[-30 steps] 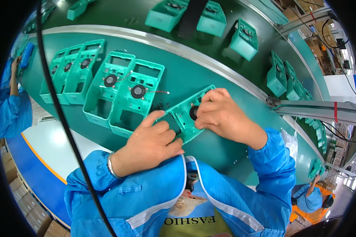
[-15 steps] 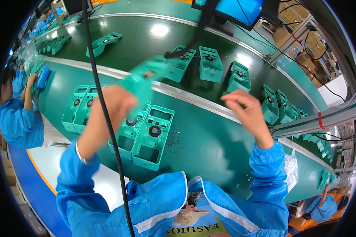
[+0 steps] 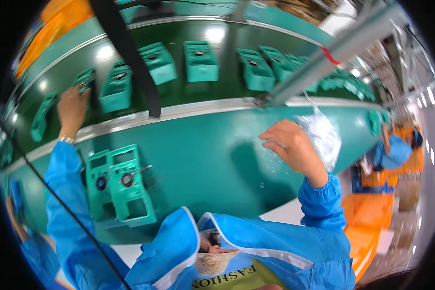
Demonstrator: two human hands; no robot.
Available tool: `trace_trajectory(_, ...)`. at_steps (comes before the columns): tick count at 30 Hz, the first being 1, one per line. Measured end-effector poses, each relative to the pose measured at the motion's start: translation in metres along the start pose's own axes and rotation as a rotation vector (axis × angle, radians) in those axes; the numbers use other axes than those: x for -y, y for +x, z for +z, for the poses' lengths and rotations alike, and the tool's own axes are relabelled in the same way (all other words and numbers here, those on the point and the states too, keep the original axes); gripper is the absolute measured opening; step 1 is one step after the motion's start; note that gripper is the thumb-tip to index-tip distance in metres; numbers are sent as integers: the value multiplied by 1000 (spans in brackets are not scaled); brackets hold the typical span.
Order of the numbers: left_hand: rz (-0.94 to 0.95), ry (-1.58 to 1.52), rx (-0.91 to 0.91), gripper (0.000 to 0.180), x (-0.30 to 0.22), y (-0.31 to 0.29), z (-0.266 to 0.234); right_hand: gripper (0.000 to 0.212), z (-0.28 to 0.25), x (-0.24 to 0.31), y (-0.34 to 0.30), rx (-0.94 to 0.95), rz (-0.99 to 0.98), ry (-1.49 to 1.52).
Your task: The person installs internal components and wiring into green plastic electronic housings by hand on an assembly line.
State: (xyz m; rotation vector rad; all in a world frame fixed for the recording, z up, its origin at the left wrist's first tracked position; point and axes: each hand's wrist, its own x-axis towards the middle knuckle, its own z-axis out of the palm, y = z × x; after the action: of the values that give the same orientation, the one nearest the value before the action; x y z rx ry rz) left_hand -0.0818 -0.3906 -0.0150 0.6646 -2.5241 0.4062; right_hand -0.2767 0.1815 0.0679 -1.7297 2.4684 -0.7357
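At the far left, my left hand (image 3: 71, 110) reaches over the rail to a green plastic housing (image 3: 85, 75) on the dark green strip. Its fingers close around the near end, and they hide that part. My right hand (image 3: 291, 147) hovers above the table on the right, holding nothing, thumb apart from loosely bent fingers. Below my left hand, two more green housings lie side by side on the table: a left one (image 3: 94, 192) and a right one (image 3: 138, 203). Each has a round black part (image 3: 127, 179); thin wires stick out from the right one.
Several similar housings (image 3: 201, 67) stand along the strip behind a metal rail (image 3: 188, 109). A slanted metal post (image 3: 333, 53) rises at the right, near a clear plastic bag (image 3: 321, 135). A black cable (image 3: 65, 205) crosses my left arm. Co-workers sit at both sides.
My left hand has carried a housing from above the table to the strip beyond the rail. The view has swung to the right. My right hand still hovers, holding nothing.
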Motion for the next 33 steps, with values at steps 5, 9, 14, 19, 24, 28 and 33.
trace_trajectory(5,264,-319,30,40,-59,5,-27,13,-4,-39,-82,-220,309,-137)
trace_trajectory(9,311,-331,164,41,-78,-12,-18,9,20,-48,-93,-242,317,-132)
trace_trajectory(14,221,-428,198,34,-101,-28,-66,10,42,-61,-77,-242,204,-67)
trace_trajectory(19,230,-432,221,31,-135,-70,-150,8,52,-66,-66,-225,177,-94)
trace_trajectory(24,422,-531,267,37,-187,-122,-209,10,55,-64,-66,-175,183,-102)
trace_trajectory(28,456,-574,376,38,-220,-157,-227,9,54,-63,-67,-251,221,-39)
trace_trajectory(33,444,-664,385,36,-245,-183,-221,12,52,-61,-73,-241,203,-116)
